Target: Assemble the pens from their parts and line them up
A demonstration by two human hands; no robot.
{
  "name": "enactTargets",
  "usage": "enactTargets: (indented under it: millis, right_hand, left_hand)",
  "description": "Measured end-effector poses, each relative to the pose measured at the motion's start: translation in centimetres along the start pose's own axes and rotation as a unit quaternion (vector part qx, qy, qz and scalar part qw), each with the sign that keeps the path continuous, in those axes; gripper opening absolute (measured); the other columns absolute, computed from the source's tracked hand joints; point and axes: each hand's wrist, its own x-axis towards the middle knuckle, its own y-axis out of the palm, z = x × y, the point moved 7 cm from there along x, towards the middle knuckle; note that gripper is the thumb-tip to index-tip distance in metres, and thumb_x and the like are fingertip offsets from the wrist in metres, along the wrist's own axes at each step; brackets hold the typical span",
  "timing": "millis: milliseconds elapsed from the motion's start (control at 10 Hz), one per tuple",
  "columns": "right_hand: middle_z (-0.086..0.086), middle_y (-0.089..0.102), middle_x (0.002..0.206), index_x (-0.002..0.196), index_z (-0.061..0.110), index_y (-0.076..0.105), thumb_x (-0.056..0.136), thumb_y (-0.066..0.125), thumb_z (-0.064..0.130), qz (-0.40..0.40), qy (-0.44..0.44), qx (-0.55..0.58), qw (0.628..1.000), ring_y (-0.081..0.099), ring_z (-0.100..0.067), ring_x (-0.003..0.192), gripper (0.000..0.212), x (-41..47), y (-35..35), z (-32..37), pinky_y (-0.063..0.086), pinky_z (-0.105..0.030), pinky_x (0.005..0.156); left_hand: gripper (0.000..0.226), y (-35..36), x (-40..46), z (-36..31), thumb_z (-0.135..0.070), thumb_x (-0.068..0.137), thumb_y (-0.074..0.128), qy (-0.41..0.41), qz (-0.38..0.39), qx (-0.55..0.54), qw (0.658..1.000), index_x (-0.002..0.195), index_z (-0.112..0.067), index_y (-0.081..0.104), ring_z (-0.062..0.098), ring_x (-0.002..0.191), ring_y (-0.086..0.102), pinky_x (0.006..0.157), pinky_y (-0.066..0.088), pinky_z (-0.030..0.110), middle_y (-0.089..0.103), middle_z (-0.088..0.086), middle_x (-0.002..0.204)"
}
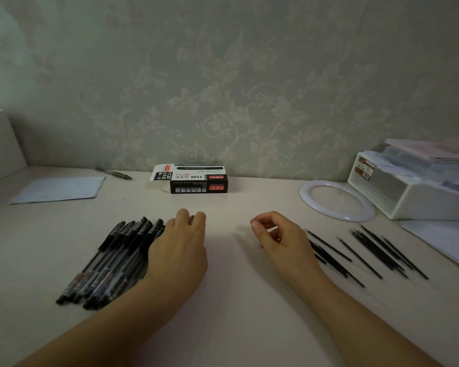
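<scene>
Your left hand (179, 245) lies palm down on the table (228, 300), at the right edge of a bunch of capped pens (112, 263). Its fingers curl round a small dark thing at the fingertips (194, 218), most likely the cap end of one more pen; the rest of that thing is hidden under the hand, so you cannot tell how much of it you hold. The bunched pens lie side by side, slanting from the lower left up to the upper right, caps at the far end, and some overlap.

Your right hand (278, 237) hovers near the middle of the table with its fingers loosely curled, thumb and forefinger close together. It holds nothing that shows. Just to its right a spread of thin black refills (366, 250) lies on the table, slanting the other way; a few lie close together, others apart, and the nearest ones run under the edge of the hand.

Against the wall, beyond both hands, stands a black and white pen box (194, 180) with one end flap open. To its left lie a sheet of paper (61, 189) and one loose pen (114, 172). To the right lie a white ring (337, 200) and a white tray of papers (414, 186).
</scene>
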Motion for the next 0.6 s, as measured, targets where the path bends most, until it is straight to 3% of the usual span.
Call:
enactTargets:
  millis: [300,400,500,600]
  right_hand:
    - [0.013,0.067,0.086,0.092,0.021,0.069,0.090,0.066,0.015,-0.024,-0.029,-0.033,0.999,0.058,0.002,0.077,0.007,-0.1,-0.3,0.4,0.045,-0.008,0.066]
    - [0.014,0.068,0.090,0.097,0.023,0.068,0.091,0.066,0.016,-0.009,-0.052,-0.042,0.998,0.060,0.002,0.081,0.009,-0.2,0.1,0.9,0.045,-0.007,0.069]
    - [0.017,0.068,0.097,0.105,0.025,0.066,0.094,0.063,0.020,0.028,-0.053,-0.014,0.998,0.062,0.004,0.088,0.013,-0.1,0.6,1.0,0.047,-0.007,0.073]
    - [0.014,0.068,0.095,0.105,0.024,0.067,0.094,0.062,0.016,0.006,-0.028,0.007,1.000,0.061,0.004,0.088,0.015,0.1,0.3,0.6,0.047,-0.006,0.072]
  left_hand:
    - [0.022,-0.3,0.1,-0.7,-0.016,0.091,0.042,0.061,-0.028,0.025,0.997,0.111,-0.023,0.048,0.014,0.095,0.044,0.068,0.039,0.024,0.041,-0.004,0.108]
    - [0.022,-1.0,-0.3,-2.6,-0.017,0.093,0.046,0.155,-0.064,-0.092,0.981,0.113,-0.023,0.055,0.013,0.097,0.049,0.076,0.046,0.030,0.047,-0.005,0.109]
    - [0.022,-0.9,-0.9,-4.2,-0.012,0.093,0.052,0.181,-0.042,-0.324,0.928,0.109,-0.024,0.060,0.004,0.091,0.055,0.075,0.048,0.022,0.056,-0.011,0.103]
    - [0.026,1.2,-1.1,-4.3,-0.008,0.090,0.055,0.118,0.023,-0.455,0.882,0.107,-0.028,0.059,0.003,0.089,0.059,0.072,0.050,0.016,0.060,-0.013,0.095]
